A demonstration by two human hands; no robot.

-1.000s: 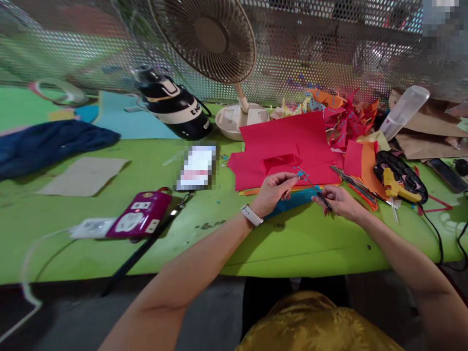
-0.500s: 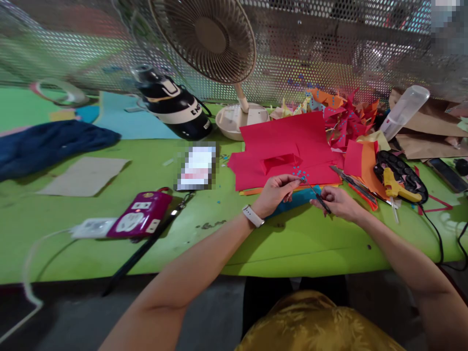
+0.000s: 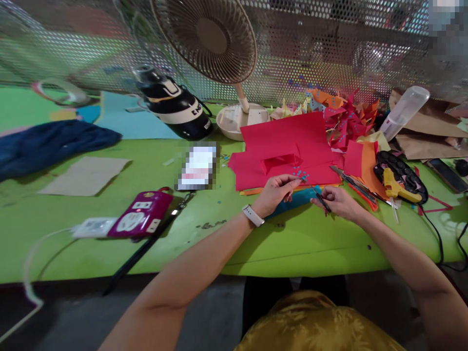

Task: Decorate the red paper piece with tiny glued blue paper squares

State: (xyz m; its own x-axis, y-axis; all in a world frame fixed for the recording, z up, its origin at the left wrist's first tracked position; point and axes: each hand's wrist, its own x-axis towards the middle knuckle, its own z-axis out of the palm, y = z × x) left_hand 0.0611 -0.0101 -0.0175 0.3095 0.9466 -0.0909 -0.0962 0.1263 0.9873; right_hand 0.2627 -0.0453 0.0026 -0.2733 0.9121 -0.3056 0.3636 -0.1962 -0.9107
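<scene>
Green bench (image 3: 204, 248) carries red paper (image 3: 285, 130), blue dots (image 3: 300, 173) scattered on it. At its near edge the left hand (image 3: 274, 194) pinches a tiny blue scrap (image 3: 303, 179); the right hand (image 3: 339, 202) grips black-handled scissors (image 3: 323, 201). Clean snips probably call for small bites, fingertips clear of the blades.

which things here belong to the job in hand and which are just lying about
Seemingly in use:
- black-handled tool, in the right hand
- small blue bits, by the pinched fingertips of the left hand
- red paper beneath the bits

Seemingly just lying about:
- yellow glue gun
- phone with lit screen
- black bottle
- purple power strip
</scene>
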